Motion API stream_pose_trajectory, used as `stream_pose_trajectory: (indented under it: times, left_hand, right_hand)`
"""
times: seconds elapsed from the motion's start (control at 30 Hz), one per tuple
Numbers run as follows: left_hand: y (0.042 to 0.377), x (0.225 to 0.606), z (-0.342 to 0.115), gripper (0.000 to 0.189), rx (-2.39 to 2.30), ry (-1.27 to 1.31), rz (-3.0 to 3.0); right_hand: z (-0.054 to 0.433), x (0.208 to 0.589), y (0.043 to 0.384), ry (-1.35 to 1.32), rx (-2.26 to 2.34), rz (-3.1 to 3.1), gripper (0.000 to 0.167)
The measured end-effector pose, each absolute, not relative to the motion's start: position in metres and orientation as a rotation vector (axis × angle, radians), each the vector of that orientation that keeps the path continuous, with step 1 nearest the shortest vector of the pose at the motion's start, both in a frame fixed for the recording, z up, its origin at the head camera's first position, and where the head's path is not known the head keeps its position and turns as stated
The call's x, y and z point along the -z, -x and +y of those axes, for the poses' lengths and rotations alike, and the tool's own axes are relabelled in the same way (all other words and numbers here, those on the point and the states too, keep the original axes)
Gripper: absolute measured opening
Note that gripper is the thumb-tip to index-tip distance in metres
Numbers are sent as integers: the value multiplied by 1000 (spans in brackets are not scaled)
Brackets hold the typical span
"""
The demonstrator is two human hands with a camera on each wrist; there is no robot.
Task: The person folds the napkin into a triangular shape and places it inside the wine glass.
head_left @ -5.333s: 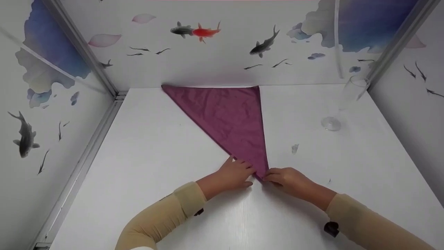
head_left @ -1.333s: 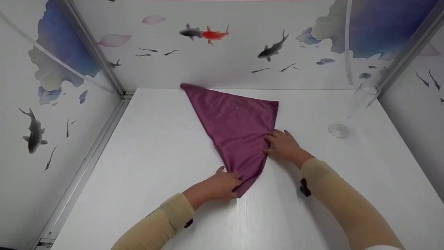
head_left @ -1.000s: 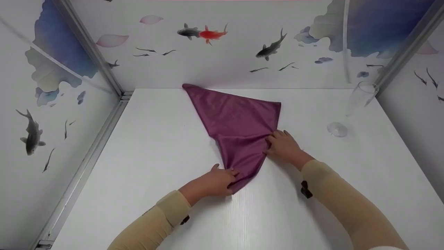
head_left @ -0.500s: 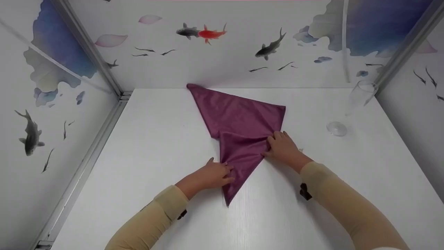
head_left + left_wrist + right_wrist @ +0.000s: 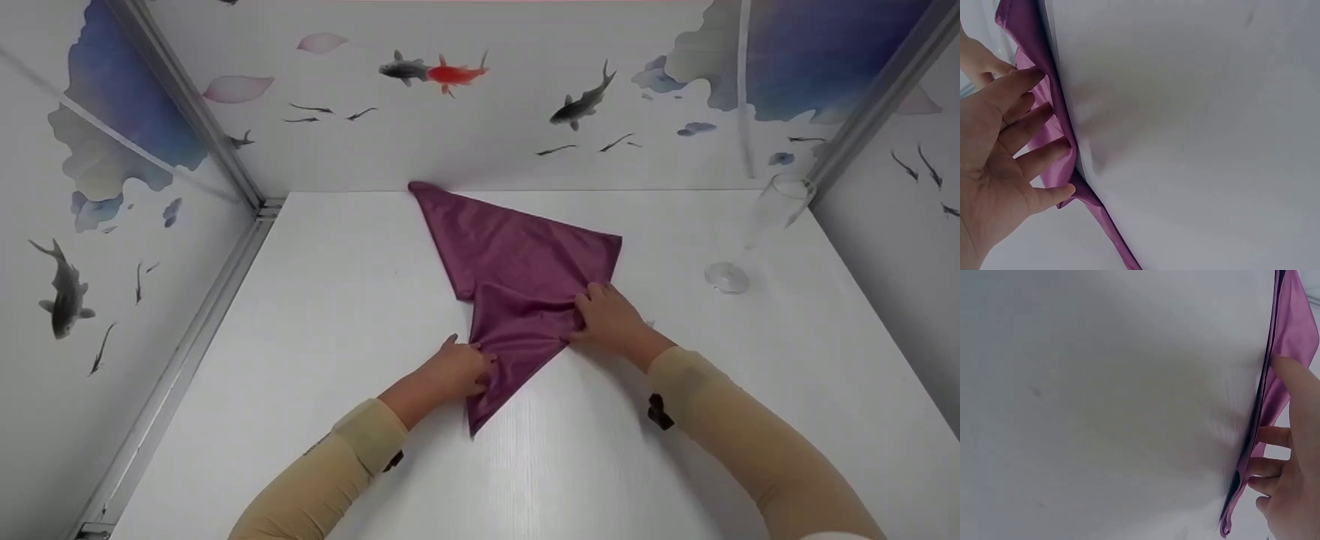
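One purple cloth [image 5: 536,255], rumpled, is lying across the middle of the white worktop [image 5: 337,285], its far-left corner reaching the far edge beneath the fish-patterned wall [image 5: 480,142] and one pointed end extending toward the near edge. The left hand [image 5: 452,370] — fingers extended, unclenched — is pressing on the cloth's left edge near that point, while the right hand [image 5: 611,321], thumb and fingers spread apart, is pressing on its right edge. One clear stemmed glass [image 5: 780,214] is standing near the worktop's far right corner.
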State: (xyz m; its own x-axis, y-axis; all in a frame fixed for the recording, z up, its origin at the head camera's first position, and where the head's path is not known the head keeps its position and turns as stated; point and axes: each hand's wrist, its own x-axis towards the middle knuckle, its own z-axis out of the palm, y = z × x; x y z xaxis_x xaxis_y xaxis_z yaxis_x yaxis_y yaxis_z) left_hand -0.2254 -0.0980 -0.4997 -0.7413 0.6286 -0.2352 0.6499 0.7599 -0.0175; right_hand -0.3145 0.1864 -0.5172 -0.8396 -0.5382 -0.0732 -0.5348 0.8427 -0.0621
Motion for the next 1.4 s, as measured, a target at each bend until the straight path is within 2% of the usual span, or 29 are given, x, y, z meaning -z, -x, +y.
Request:
stream_pose_trajectory:
  times: [0.1,0.23,0.3,0.4,0.63,0.97,1.13,1.4]
  left_hand:
    - [226,500,-100,22,81,-1011,2743]
    - [225,502,-103,32,46,-998,2746]
    - [225,503,-105,30,41,-991,2747]
    - [226,503,-108,22,28,-987,2742]
    - [226,506,-116,32,-77,-961,2732]
    - [216,506,-105,20,216,-1100,2788]
    - [210,505,-96,27,239,-1131,2829]
    - [201,506,-86,44,146,-983,2860]
  right_hand:
    - [192,516,323,815,124,2923,70]
    - [199,514,334,731,266,2928,67]
    - [203,514,338,686,314,2931,69]
    - [211,515,347,647,302,2947,73]
    - [226,518,367,615,161,2938,74]
    - [237,517,384,605,69,2906,72]
    - [236,517,391,596,37,2881,71]
    - [239,513,403,564,87,2881,67]
